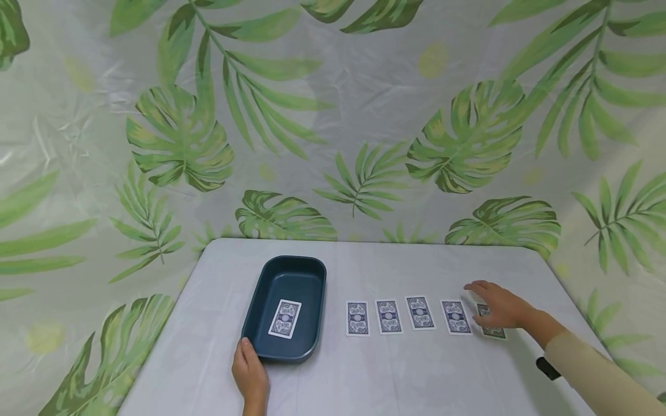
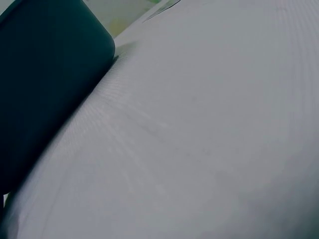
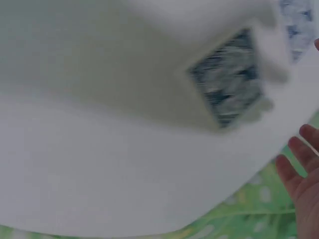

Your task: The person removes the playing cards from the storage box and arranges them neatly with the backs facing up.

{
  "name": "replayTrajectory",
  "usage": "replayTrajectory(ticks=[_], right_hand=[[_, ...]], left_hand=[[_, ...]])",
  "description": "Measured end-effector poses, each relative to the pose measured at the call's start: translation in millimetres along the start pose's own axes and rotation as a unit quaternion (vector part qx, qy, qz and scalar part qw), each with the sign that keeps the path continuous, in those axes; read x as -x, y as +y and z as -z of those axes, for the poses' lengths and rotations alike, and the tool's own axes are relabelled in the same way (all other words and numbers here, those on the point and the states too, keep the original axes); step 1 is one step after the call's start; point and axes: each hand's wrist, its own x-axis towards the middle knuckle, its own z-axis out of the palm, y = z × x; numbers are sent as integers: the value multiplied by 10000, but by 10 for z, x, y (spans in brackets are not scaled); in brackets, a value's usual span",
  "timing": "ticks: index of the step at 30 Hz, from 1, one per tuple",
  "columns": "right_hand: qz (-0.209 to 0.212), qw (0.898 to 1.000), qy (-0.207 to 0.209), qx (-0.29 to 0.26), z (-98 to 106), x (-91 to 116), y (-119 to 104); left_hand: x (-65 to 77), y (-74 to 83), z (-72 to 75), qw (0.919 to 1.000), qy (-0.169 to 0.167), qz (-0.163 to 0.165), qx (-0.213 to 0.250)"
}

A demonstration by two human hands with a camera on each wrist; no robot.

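A dark teal rectangular tray (image 1: 302, 283) stands on the left part of the table, with one playing card (image 1: 285, 318) lying back up inside. My left hand (image 1: 251, 370) grips the tray's near left corner at the rim; the left wrist view shows only the tray's outer wall (image 2: 50, 84) and white cloth. Over the rightmost playing card (image 1: 494, 333) hovers my right hand (image 1: 498, 305), fingers spread and thumb apart, partly covering it. The right wrist view shows that card blurred (image 3: 229, 77), with the right hand's fingers (image 3: 302, 155) at the right edge.
Several more blue-backed cards, such as the leftmost card (image 1: 357, 319) and the neighbouring card (image 1: 456, 318), lie in a row right of the tray. White cloth covers the table (image 1: 395, 375). A leaf-print curtain (image 1: 364, 115) hangs behind the far edge.
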Motion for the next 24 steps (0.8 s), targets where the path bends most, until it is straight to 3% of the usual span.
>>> replayTrajectory(ticks=[8,14,24], right_hand=[[70,9989,162,-430,329,-730,-611],[390,9958,280,-778,343,-1204,-1164],[991,9910,-26,-901,273,-1830,-2051]], left_hand=[[-17,-26,-8,9999,71,-91,-22],[-17,-31,1,9998,24,-151,-90],[-37,-53,1,10000,-40,-51,40]])
